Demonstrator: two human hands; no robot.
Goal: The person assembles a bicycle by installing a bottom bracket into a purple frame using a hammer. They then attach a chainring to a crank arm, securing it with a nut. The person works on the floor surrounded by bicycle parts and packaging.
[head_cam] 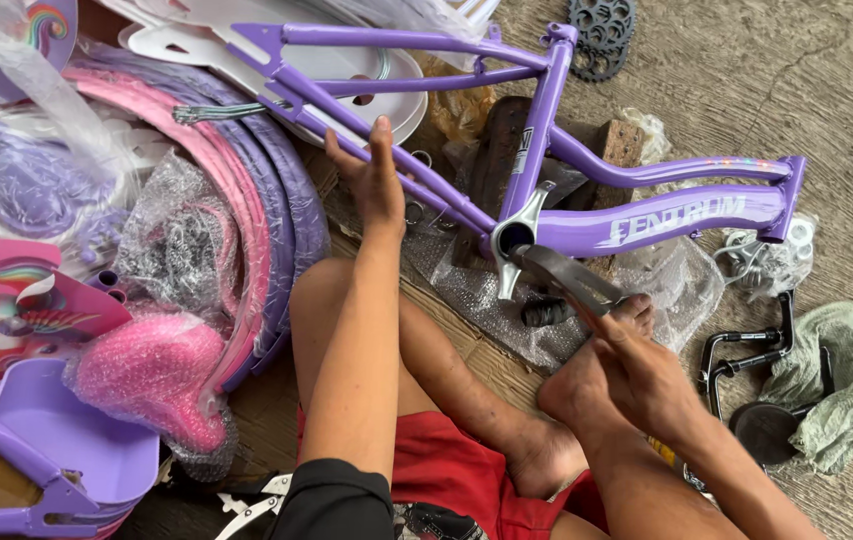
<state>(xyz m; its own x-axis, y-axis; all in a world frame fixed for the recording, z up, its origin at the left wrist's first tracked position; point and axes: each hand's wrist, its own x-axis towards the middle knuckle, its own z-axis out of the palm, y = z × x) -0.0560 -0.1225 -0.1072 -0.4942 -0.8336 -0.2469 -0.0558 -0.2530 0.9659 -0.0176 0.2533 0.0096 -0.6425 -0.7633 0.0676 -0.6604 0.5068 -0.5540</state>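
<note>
Head view: purple bike frame point(647, 215) lies on the floor, right hand point(642, 375) clenched on a hammer point(567, 278) at its bottom bracket, left hand point(375, 180) open, steadying a frame tube, pink tyres point(237, 200) left

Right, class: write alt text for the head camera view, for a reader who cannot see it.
A seated person steadies a purple bicycle frame with the left hand while the right hand holds a hammer at its bottom bracket. Pink and purple tyres and a pink wrapped saddle lie nearby.
</note>
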